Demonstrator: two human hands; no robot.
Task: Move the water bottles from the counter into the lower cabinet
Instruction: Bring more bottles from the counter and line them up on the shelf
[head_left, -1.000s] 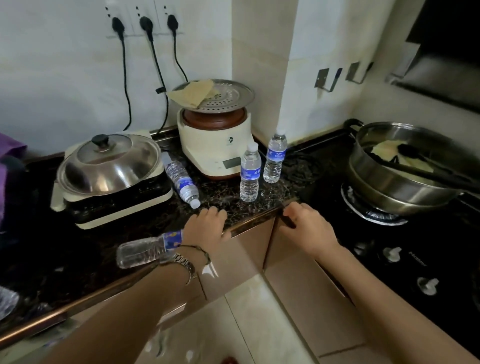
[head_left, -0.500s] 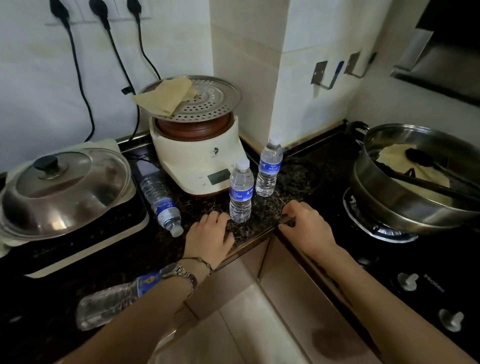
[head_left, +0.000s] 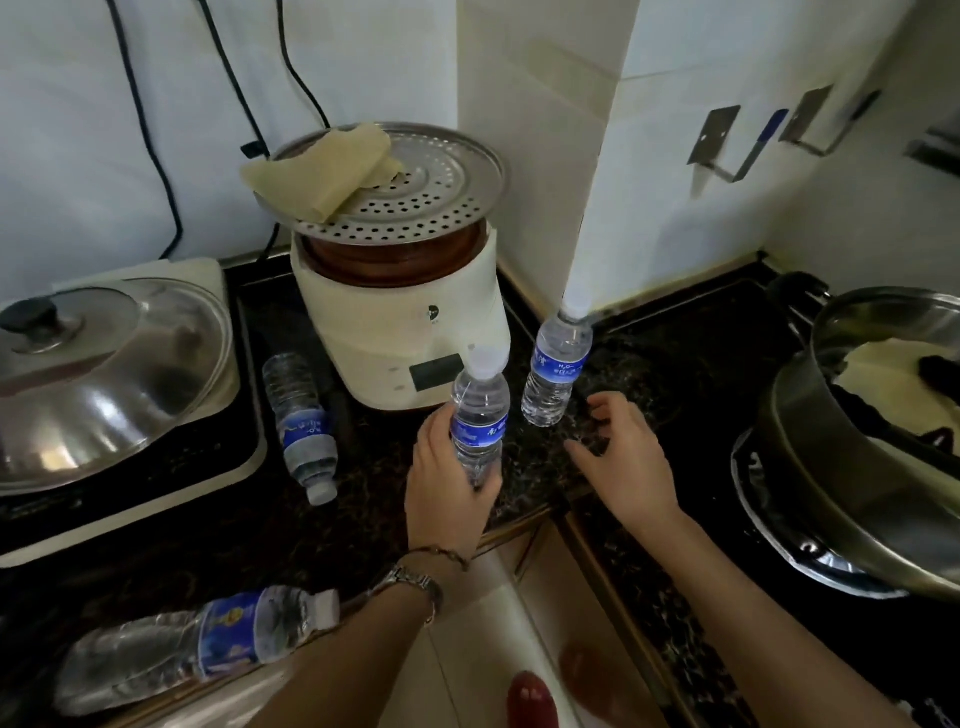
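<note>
The left hand (head_left: 451, 486) is curled round the lower half of an upright clear plastic water bottle (head_left: 480, 415), ribbed, with a blue label whose white writing is too blurred to read and a pale cap. It stands in front of the cream cooker (head_left: 402, 322), at that cooker's right front corner. The right hand (head_left: 621, 457) hovers to the right of the held bottle with its fingers spread and loosely bent, holding nothing. Its fingertips are near a second upright bottle (head_left: 557, 371) — its blue label reads "H2O", the rest illegible.

A third bottle (head_left: 301, 423) lies on its side just left of the cooker on the dark speckled stone counter (head_left: 649, 374), cap toward the camera. A fourth, larger bottle (head_left: 195, 647) lies well in front of the cooker, at the counter's edge. The cooker carries a perforated round metal tray (head_left: 415, 192) with a folded tan sheet — cloth or wrapper, I cannot tell.
</note>
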